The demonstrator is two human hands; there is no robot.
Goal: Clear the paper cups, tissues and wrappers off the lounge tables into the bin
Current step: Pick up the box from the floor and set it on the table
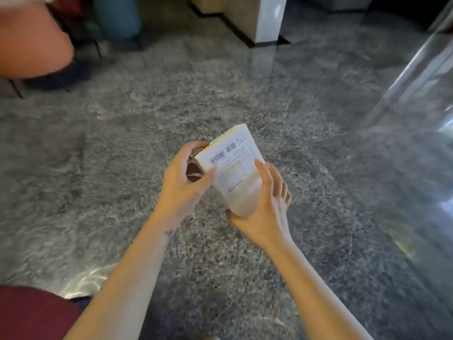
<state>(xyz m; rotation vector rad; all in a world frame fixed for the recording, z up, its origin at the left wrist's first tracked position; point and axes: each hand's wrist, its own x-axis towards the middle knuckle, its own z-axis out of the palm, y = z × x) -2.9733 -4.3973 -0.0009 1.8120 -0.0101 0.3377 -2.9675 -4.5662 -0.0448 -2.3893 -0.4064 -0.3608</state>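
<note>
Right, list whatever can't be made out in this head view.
Print on the white box: too blurred to read.
Inside its open brown end: mostly covered by the left hand.
Its underside: hidden behind the right hand.
The pink shape top left: motion-blurred, cut off by the edge.
The bin and tables: out of frame.

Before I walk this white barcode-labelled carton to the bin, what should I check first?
1. Left hand grips the white barcode-labelled carton at its upper end: ok.
2. Right hand holds its lower end: ok.
3. Brown rounded thing behind the left hand, held securely: cannot tell.
4. Bin in sight: not ok, none shows.
5. Footing where the shaggy grey rug meets the glossy speckled floor: cannot tell.
</note>
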